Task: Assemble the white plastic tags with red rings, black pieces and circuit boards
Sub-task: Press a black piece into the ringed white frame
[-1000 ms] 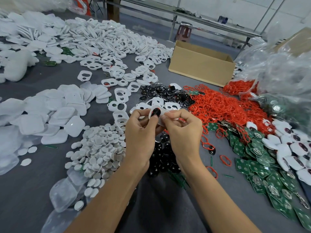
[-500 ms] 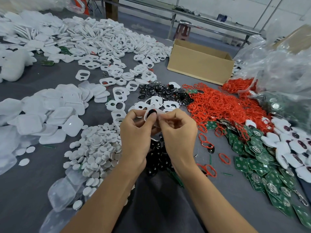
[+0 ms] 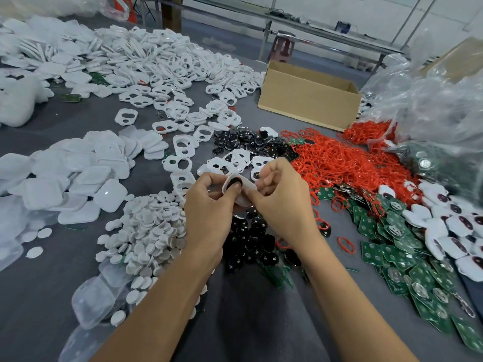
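The left hand [image 3: 209,207] and right hand [image 3: 283,202] meet above the desk [image 3: 65,270], holding one white tag [image 3: 247,188] between them; the fingers [image 3: 264,178] of both are curled in a narrow pinch on the tag's edges; the left thumb lies against a black piece [image 3: 233,182] sitting in the tag's opening. The tag is held clear of the desk, tilted, over the near heap of black pieces [image 3: 251,244]; whether a red ring already lines the opening is too small to tell.

The step in hand looks like seating the black piece in the tag; it seems an early stage for this unit, with no board on it.

Next, the piece probably wants an even push from the thumb until it sits flush, with the other fingers bracing the rim so the thin plastic does not flex; then one hand must let go to reach the rings [image 3: 339,165] or the boards [image 3: 407,257] on the right, while the other steadies the tag; the rings lie tangled, so picking one singly may need care.
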The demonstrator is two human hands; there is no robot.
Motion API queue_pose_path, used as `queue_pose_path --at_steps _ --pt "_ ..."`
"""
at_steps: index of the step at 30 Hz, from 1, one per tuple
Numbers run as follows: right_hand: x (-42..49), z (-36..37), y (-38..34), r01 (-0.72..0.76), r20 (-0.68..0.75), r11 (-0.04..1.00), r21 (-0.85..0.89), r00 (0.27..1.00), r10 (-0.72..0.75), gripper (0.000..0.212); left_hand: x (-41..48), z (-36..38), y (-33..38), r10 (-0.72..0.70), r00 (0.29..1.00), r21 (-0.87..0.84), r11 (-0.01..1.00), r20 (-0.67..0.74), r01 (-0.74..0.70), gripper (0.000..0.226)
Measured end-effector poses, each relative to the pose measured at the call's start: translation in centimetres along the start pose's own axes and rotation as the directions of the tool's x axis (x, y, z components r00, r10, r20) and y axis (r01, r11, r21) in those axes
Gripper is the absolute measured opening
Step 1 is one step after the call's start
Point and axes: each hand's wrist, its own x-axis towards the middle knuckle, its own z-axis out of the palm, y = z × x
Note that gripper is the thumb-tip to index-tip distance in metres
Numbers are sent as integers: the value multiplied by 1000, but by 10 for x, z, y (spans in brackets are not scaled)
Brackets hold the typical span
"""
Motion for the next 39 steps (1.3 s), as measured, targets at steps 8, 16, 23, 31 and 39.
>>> queue_pose_path --at_steps 8,16,23,31,39 --pt "8 -13 -2 -236 264 961 144 945 192 13 -4 2 -2 -43 998 -22 999 38 44 14" --pt "14 -31 0 -399 375 854 334 887 268 10 -6 4 8 -118 962 -280 942 246 187 7" --pt "19 -49 1 -525 525 664 532 820 228 22 -7 1 11 -20 852 -536 769 523 348 31" --pt "17 -46 -3 -495 547 674 549 822 158 9 -4 0 9 65 828 -570 755 556 324 44" --pt "13 -38 -7 -318 403 815 485 908 114 12 -3 -1 5 -2 857 -595 718 516 360 29"
